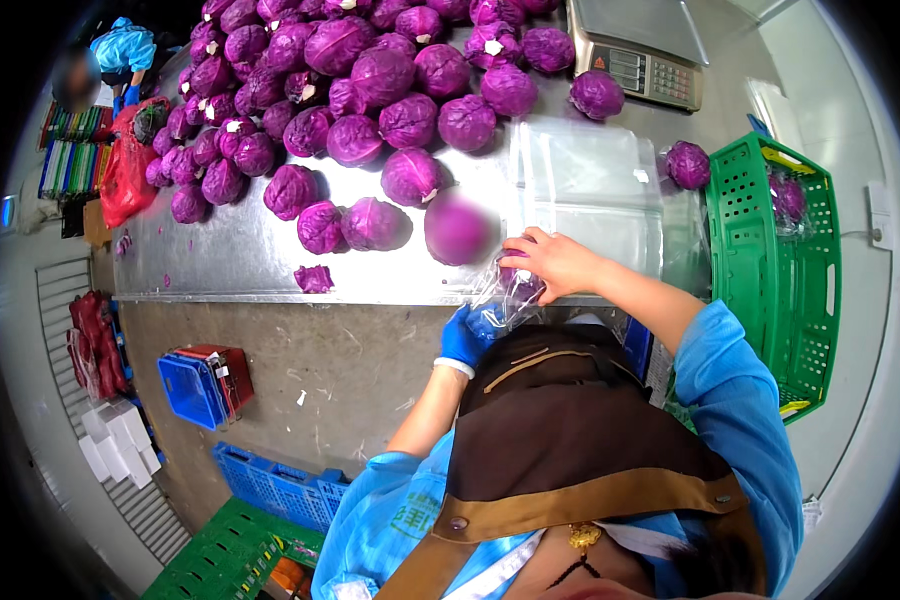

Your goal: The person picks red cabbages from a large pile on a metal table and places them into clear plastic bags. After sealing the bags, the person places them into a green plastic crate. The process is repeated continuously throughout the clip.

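Note:
A red cabbage [523, 283] in a clear plastic bag [499, 300] is held between my hands at the table's front edge. My left hand [465, 337], in a blue glove with a white cuff, grips the bag from the lower left, and some of its fingers show blue through the film. My bare right hand [559, 261] lies over the top and right of the bagged cabbage, its fingers curled around it. Just beyond them sits a loose, blurred red cabbage [459, 229]. Flat clear plastic bags [589, 180] lie stacked beyond my right hand.
Many red cabbages [382, 75] cover the back of the steel table [225, 266]. A digital scale [641, 71] stands at the back right. To my right is a green crate [746, 270] with a bagged cabbage [789, 199]. A co-worker [124, 49] is far left; blue bins [187, 390] stand below.

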`<move>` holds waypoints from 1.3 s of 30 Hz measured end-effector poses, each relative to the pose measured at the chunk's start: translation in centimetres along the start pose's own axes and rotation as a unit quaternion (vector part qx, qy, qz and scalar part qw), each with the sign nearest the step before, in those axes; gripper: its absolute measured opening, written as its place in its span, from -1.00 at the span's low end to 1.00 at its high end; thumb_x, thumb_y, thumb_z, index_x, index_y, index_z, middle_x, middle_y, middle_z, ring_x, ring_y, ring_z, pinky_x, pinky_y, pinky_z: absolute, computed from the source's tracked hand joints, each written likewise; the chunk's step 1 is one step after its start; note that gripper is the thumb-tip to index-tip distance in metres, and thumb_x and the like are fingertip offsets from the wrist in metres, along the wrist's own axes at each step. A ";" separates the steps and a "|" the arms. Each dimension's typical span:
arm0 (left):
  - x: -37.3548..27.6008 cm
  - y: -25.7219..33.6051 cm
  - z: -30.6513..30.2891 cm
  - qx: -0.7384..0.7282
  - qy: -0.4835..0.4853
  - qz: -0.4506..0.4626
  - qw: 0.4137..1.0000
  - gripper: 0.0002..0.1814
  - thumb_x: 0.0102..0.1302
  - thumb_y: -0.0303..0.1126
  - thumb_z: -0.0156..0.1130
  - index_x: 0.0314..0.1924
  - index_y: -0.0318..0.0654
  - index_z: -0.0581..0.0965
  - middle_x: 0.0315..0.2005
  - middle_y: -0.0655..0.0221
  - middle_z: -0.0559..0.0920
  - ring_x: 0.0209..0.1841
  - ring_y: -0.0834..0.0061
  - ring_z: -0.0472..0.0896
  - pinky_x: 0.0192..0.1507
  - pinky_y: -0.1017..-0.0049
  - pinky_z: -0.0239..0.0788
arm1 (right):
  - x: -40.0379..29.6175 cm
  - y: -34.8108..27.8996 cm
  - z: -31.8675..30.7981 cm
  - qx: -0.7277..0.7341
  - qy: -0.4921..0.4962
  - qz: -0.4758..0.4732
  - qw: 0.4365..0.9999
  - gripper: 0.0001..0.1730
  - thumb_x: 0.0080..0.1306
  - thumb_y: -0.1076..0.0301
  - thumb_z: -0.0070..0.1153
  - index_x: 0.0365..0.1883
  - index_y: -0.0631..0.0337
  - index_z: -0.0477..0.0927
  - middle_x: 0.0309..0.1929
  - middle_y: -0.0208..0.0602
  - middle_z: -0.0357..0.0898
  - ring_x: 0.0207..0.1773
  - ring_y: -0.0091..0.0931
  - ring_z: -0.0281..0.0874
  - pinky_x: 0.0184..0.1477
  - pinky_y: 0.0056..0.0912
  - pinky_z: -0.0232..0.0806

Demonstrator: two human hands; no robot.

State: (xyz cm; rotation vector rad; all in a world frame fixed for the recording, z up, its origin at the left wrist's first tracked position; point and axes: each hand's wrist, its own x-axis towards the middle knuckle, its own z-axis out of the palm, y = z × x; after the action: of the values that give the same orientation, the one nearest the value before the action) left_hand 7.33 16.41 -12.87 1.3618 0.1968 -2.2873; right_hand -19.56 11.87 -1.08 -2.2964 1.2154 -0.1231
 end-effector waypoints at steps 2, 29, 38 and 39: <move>-0.2 1.2 -2.7 0.205 0.105 0.202 0.952 -0.53 0.47 -0.12 -0.02 0.01 -0.43 0.56 -0.13 0.10 0.69 -0.17 0.34 0.65 -0.04 0.42 0.46 | -0.1 0.8 1.2 -0.007 0.008 0.001 1.000 -0.03 -0.23 0.14 0.53 0.25 -0.05 0.43 0.29 -0.25 0.31 0.25 -0.17 0.30 0.07 -0.05 0.46; -6.6 -16.8 46.9 0.508 -0.527 0.151 0.664 -0.43 0.50 -0.28 0.04 0.44 -0.29 0.26 0.20 0.27 0.55 0.09 0.45 0.52 0.16 0.46 0.31 | -44.2 12.7 -6.0 0.755 0.548 0.060 0.355 -0.11 0.36 -0.30 -0.07 0.47 0.09 0.15 0.43 -0.17 0.28 0.42 -0.22 0.30 0.42 0.02 0.20; 6.9 -9.2 28.0 0.687 -0.181 0.346 0.612 -0.73 0.37 -0.46 0.23 0.05 -0.25 0.64 -0.10 0.30 0.70 -0.16 0.51 0.66 -0.07 0.53 0.46 | -56.0 24.3 1.5 0.636 0.701 0.229 0.228 -0.22 0.37 -0.27 0.01 0.35 0.09 0.31 0.26 -0.24 0.44 0.22 -0.23 0.47 0.18 -0.16 0.42; 7.2 -8.1 26.2 0.697 -0.150 0.375 0.593 -0.76 0.37 -0.47 0.24 0.02 -0.25 0.65 -0.14 0.30 0.71 -0.18 0.49 0.66 -0.09 0.53 0.46 | -56.9 25.9 2.9 0.603 0.705 0.279 0.247 -0.15 0.31 -0.35 0.05 0.35 0.08 0.31 0.26 -0.23 0.43 0.19 -0.26 0.49 0.19 -0.17 0.40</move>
State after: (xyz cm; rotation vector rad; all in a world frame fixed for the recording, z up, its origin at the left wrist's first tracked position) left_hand -20.04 12.02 -6.92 1.0510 -2.2233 -1.5520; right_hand -71.47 46.36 -7.15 0.2922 1.3693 -2.1747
